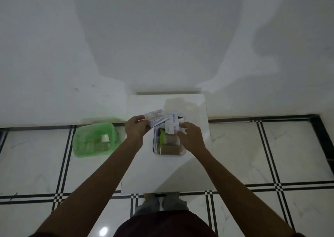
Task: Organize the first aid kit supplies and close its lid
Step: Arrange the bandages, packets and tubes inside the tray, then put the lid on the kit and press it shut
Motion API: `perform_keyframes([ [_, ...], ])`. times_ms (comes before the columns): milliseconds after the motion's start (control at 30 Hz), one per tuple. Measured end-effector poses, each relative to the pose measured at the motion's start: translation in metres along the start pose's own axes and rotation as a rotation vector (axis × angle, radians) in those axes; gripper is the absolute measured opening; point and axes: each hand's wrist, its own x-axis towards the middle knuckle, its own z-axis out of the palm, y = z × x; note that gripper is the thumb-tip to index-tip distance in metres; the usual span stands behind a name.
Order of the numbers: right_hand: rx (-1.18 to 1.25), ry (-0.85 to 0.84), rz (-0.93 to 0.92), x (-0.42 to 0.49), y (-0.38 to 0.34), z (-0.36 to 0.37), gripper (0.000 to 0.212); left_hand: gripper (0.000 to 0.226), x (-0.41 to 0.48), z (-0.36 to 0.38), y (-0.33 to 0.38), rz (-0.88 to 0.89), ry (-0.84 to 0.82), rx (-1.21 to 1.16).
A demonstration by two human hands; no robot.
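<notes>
White packets [156,118] pinched in left fingers [144,123]; right fingers [178,133] grip a box [173,124] above the kit [169,146].

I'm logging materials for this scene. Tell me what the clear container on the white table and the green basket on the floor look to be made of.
Clear container: likely transparent rigid plastic, since the supplies show through its glossy rounded walls. Green basket: likely translucent moulded plastic, tinted green; a pale object shows through its side. The white table looks smooth and slightly glossy; its material cannot be told.
</notes>
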Motion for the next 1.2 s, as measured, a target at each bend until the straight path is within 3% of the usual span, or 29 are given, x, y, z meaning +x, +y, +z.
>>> perform_keyframes([
  [133, 0.073, 0.016, -0.012, -0.012, 0.01, -0.006, 0.021, 0.014, 0.009, 0.027, -0.001, -0.012, -0.107, 0.23],
  [267, 0.019, -0.004, -0.05, -0.012, 0.019, -0.006, 0.047, 0.016, 0.014, 0.048, 0.003, 0.072, -0.119, 0.432],
  [367, -0.025, 0.033, -0.075, -0.006, 0.02, -0.006, 0.06, 0.021, 0.023, 0.05, -0.003, 0.281, -0.111, 0.735],
  [600, -0.402, 0.001, -0.25, 0.014, 0.024, 0.004, 0.046, 0.021, 0.018, 0.041, -0.019, 0.659, -0.204, 1.076],
  [733, -0.463, -0.156, -0.146, 0.02, 0.034, 0.015, 0.045, 0.026, 0.017, 0.03, -0.029, 0.652, -0.31, 1.333],
  [800, -0.389, -0.117, -0.153, 0.017, 0.035, 0.015, 0.04, 0.033, 0.018, 0.022, -0.032, 0.669, -0.329, 1.36],
  [867, -0.319, -0.015, -0.203, 0.014, 0.036, 0.014, 0.037, 0.043, 0.019, 0.014, -0.034, 0.807, -0.305, 1.376],
  [967, -0.294, -0.034, -0.273, 0.016, 0.037, 0.016, 0.053, 0.054, 0.022, 0.006, -0.033, 0.992, -0.374, 1.415],
  [1200, -0.522, -0.177, -0.265, 0.034, 0.039, 0.02, 0.072, 0.044, 0.019, 0.01, -0.03, 0.882, -0.42, 1.363],
])
